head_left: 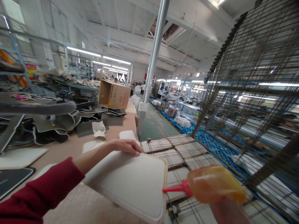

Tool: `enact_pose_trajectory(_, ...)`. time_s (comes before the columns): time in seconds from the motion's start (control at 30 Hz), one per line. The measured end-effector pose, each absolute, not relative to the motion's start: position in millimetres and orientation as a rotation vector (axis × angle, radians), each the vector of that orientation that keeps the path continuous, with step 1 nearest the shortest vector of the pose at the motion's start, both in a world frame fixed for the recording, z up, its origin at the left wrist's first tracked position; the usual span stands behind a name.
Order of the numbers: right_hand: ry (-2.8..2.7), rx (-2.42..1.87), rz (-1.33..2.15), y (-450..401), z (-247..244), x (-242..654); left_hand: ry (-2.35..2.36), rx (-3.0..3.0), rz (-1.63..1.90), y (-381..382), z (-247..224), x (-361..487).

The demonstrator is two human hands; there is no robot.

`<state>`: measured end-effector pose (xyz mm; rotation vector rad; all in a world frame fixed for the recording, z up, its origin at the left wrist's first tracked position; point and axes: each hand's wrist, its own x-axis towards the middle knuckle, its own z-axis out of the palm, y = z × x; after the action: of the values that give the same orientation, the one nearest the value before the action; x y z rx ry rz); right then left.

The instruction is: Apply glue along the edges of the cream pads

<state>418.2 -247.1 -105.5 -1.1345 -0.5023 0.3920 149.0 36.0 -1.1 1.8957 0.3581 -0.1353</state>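
Observation:
My left hand [127, 147] grips the far edge of a white panel [130, 180] with rounded corners and a yellowish rim, its fingers closed over the border. In my right hand [227, 208] is a squeeze bottle [215, 183] of amber liquid, lying nearly sideways. The bottle's red nozzle [176, 188] points left, its tip at the panel's right edge; I cannot tell whether it touches. Most of the right hand's fingers are hidden behind the bottle. Under and beside the panel, more white panels [196, 160] lie on a wire rack.
Tall wire racks [252, 62] lean up on the right. A brown worktable [77, 144] at left carries dark cut pieces [53, 119] with pale edges and a cardboard box [116, 95]. A grey metal post [154, 53] with a socket rises ahead, beside a green floor aisle [156, 121] and blue pallets [205, 140].

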Motion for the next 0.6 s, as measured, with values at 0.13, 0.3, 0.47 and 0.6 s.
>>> enact_pose_trajectory(0.13, -0.470, -1.139, 0.349, -246.6, -113.8, 401.0, 0.366, 1.902, -0.135, 30.8, 4.9, 148.8)
enact_pose_trajectory(0.3, -0.466, -1.135, 0.339, -245.8, -108.3, 396.9, 0.377, 1.880, -0.138, 32.6, 1.2, 148.1)
enact_pose_trajectory(0.47, -0.474, -1.147, 0.359, -250.5, -98.3, 387.1, 0.369, 1.862, -0.149, 36.3, -4.3, 146.5)
enact_pose_trajectory(0.6, -0.475, -1.140, 0.396, -251.5, -94.2, 380.5, 0.356, 1.813, -0.136, 37.5, -6.8, 144.7)
